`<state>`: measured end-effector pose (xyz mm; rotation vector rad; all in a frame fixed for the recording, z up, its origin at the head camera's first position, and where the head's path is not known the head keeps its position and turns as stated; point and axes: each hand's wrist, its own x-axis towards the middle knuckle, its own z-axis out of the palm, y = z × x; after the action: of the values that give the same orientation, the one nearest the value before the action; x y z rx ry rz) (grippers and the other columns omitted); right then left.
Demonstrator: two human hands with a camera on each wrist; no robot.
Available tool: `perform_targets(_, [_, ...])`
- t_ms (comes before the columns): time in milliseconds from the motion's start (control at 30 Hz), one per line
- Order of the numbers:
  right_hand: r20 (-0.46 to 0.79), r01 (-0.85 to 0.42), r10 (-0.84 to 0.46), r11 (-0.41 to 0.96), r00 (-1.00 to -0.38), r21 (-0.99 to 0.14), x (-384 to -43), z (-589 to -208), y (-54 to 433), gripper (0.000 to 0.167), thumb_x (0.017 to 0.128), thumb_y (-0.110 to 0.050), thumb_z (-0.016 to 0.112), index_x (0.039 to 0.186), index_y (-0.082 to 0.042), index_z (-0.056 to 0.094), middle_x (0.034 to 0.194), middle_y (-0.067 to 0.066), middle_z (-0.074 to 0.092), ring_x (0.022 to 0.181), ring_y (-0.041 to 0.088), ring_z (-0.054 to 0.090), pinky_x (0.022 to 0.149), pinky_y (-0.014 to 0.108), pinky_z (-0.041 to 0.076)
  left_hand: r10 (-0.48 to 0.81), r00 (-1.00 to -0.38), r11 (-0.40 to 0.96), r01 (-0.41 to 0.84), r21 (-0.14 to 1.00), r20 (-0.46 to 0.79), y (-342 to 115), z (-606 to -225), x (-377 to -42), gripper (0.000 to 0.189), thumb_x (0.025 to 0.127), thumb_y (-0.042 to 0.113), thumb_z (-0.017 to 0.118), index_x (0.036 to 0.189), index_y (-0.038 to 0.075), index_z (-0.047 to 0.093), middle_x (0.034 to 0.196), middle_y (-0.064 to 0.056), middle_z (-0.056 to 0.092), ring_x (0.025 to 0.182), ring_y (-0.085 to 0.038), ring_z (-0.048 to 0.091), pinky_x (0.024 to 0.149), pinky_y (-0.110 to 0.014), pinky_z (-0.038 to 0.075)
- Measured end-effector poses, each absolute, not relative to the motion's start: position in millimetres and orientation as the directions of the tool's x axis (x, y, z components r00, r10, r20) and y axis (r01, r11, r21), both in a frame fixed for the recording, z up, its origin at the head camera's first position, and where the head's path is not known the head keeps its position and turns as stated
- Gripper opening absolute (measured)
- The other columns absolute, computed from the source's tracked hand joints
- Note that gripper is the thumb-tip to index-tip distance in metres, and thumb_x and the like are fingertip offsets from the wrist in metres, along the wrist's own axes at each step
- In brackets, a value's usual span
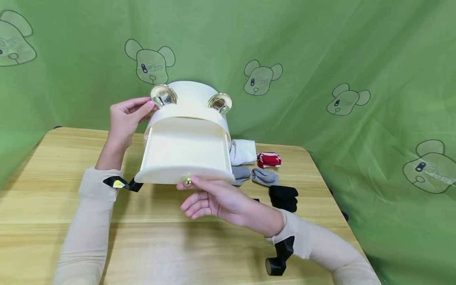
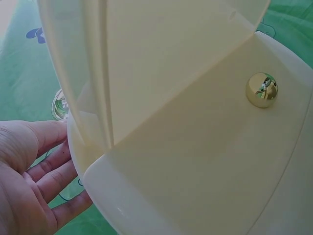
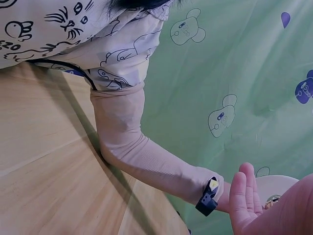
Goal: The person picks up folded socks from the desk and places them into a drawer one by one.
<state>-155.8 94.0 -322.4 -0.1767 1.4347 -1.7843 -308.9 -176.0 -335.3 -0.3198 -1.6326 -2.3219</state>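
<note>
Cream plastic, seemingly light, stiff and slick, forms the drawer [image 1: 187,146] jutting from its cabinet [image 1: 192,93] above the wooden table [image 1: 53,198]; its gold knob [image 1: 187,181], likely the surest hold, sits pinched by the right hand [image 1: 221,202]. The left hand [image 1: 122,122] touches a gold disc [image 1: 164,96], its grip unclear.

Case [image 1: 194,95]: cream-white, rounded, glossy; located just beside the left hand [image 1: 126,116] and beyond the right hand [image 1: 221,200].
Drawer [image 1: 187,144]: white, shallow, slid outward from the case; flat floor exposed, curved front panel facing the right hand.
Knob [image 1: 187,181]: gold, round, mirror-finished; centred on the front panel, pinched by the right hand's thumb and finger.
Near disc [image 1: 164,96]: gold, dished, reflective; held at its rim by left-hand fingertips.
Far disc [image 1: 220,103]: matching gold; well apart from the left hand.
</note>
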Motion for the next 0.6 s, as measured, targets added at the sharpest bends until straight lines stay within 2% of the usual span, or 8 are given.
perform_targets(267, [-0.376, 0.499, -0.676, 0.014, -0.634, -0.866, -154.9, -324.3, 95.3, 0.054, 0.111, -0.035, 0.041, 0.142, 0.009, 0.048, 0.088, 0.003, 0.078, 0.077, 0.012, 0.075, 0.075, 0.024, 0.067, -0.103, -0.934, -0.326, 0.357, 0.875, 0.342, -176.0, -335.2, -308.4, 0.016, 0.089, 0.006, 0.078, 0.104, 0.004, 0.078, 0.089, -0.002, 0.080, 0.081, -0.012, 0.076, 0.079, -0.023, 0.066])
perform_targets(467, [-0.367, 0.493, -0.720, 0.040, -0.589, -0.869, -151.9, -313.8, 99.3, 0.053, 0.112, -0.032, 0.039, 0.135, 0.014, 0.050, 0.090, 0.004, 0.078, 0.077, 0.013, 0.075, 0.077, 0.024, 0.066, -0.102, -0.940, -0.317, 0.340, 0.885, 0.324, -173.4, -334.6, -308.0, 0.017, 0.088, 0.007, 0.079, 0.105, 0.004, 0.078, 0.090, -0.001, 0.080, 0.082, -0.012, 0.076, 0.080, -0.023, 0.066])
perform_targets(600, [-0.244, 0.349, -0.774, 0.032, -0.584, -0.937, -157.6, -293.1, 107.2, 0.045, 0.110, -0.026, 0.044, 0.128, 0.014, 0.056, 0.096, 0.005, 0.078, 0.082, 0.014, 0.075, 0.081, 0.028, 0.067, -0.115, -0.944, -0.304, 0.328, 0.894, 0.308, -175.4, -333.5, -305.9, 0.018, 0.088, 0.009, 0.081, 0.105, 0.006, 0.078, 0.090, 0.001, 0.080, 0.083, -0.011, 0.076, 0.079, -0.022, 0.066])
